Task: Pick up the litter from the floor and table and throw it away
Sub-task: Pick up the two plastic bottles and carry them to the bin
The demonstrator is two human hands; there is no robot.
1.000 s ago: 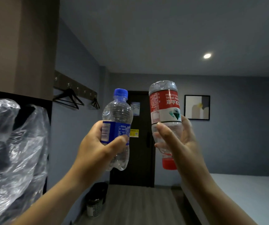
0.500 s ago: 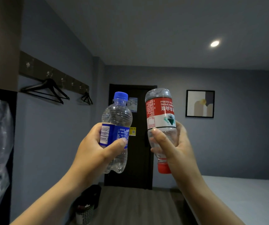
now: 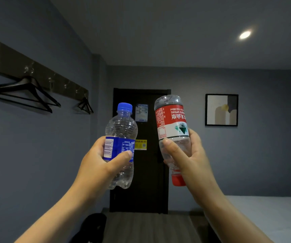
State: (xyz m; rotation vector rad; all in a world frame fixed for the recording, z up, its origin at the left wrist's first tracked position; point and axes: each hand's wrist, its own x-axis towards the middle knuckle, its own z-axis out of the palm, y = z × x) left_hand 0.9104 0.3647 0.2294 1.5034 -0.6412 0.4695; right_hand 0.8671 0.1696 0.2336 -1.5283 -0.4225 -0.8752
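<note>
My left hand (image 3: 98, 163) grips a clear plastic bottle with a blue label and blue cap (image 3: 121, 130), held upright at chest height. My right hand (image 3: 190, 155) grips a second clear bottle with a red label (image 3: 172, 123), turned upside down so its red cap points to the floor. The two bottles are held side by side in front of me, a small gap between them. Both look empty.
A dark door (image 3: 141, 172) stands straight ahead at the end of a wooden floor (image 3: 148, 227). A black bin (image 3: 93, 225) sits low by the left wall. Hangers (image 3: 23, 92) hang from a wall rail. A white bed (image 3: 267, 214) fills the lower right.
The view has swung right and up: the plastic-wrapped bundle at the left has left the frame and the bin sits lower. Both hands keep their bottles in the same pose.
</note>
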